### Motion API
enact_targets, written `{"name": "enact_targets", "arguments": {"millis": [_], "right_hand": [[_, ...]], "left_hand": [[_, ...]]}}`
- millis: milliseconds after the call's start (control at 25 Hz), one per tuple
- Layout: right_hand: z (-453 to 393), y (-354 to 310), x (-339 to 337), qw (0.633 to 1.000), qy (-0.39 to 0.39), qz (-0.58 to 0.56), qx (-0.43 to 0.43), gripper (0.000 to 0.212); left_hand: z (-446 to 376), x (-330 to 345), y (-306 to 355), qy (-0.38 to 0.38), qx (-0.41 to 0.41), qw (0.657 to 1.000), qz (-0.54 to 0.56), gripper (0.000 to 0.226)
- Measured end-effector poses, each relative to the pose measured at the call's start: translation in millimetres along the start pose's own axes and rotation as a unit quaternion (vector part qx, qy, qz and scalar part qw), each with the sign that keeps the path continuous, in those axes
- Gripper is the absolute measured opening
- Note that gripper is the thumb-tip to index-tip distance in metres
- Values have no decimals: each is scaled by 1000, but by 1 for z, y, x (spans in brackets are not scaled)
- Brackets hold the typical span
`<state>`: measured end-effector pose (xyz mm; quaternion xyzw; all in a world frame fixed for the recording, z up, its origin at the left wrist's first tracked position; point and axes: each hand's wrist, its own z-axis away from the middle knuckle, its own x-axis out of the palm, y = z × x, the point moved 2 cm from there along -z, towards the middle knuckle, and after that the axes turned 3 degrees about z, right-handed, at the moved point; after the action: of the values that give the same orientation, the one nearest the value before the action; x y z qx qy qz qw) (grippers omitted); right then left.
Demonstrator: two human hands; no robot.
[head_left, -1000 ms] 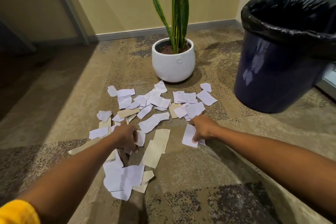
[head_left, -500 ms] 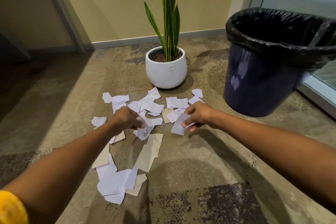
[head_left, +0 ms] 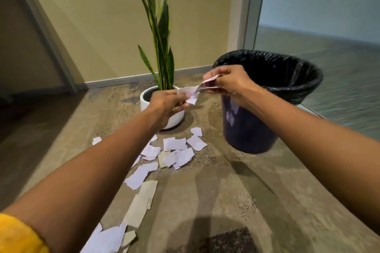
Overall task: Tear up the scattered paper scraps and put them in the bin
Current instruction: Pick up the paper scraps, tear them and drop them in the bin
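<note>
hands: left hand and right hand, fingers pinching one paper scrap
bin: one
floor scraps: many, uncounted
writing: unreadable

**One head-worn view, looking forward and down**

A single wide-angle camera sits on the person's head and faces forward and downward across a carpeted floor toward a room corner. Both forearms stretch away from the lens, so the left hand and right hand sit near the middle of the frame, close to the camera. The bin stands right of centre, the potted plant just left of it. Straight edges bow toward the borders. No second view shares the scene.
</note>
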<state>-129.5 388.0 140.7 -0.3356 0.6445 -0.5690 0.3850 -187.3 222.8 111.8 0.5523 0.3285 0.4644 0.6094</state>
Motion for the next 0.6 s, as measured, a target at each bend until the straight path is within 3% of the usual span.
{"name": "enact_targets", "arguments": {"millis": [160,240,440,600], "right_hand": [[-8,-15,-48,981,193,-25,-23,18],[-12,-11,-67,967,252,-27,-6,22],[-18,-1,-98,952,305,4,11,21],[-20,4,-103,958,282,37,24,26]], "left_hand": [[9,68,11,-21,45,997,52,22],[10,93,17,-33,88,995,32,21],[8,137,21,-93,114,987,-63,51],[6,141,17,-108,114,984,-89,61]]}}
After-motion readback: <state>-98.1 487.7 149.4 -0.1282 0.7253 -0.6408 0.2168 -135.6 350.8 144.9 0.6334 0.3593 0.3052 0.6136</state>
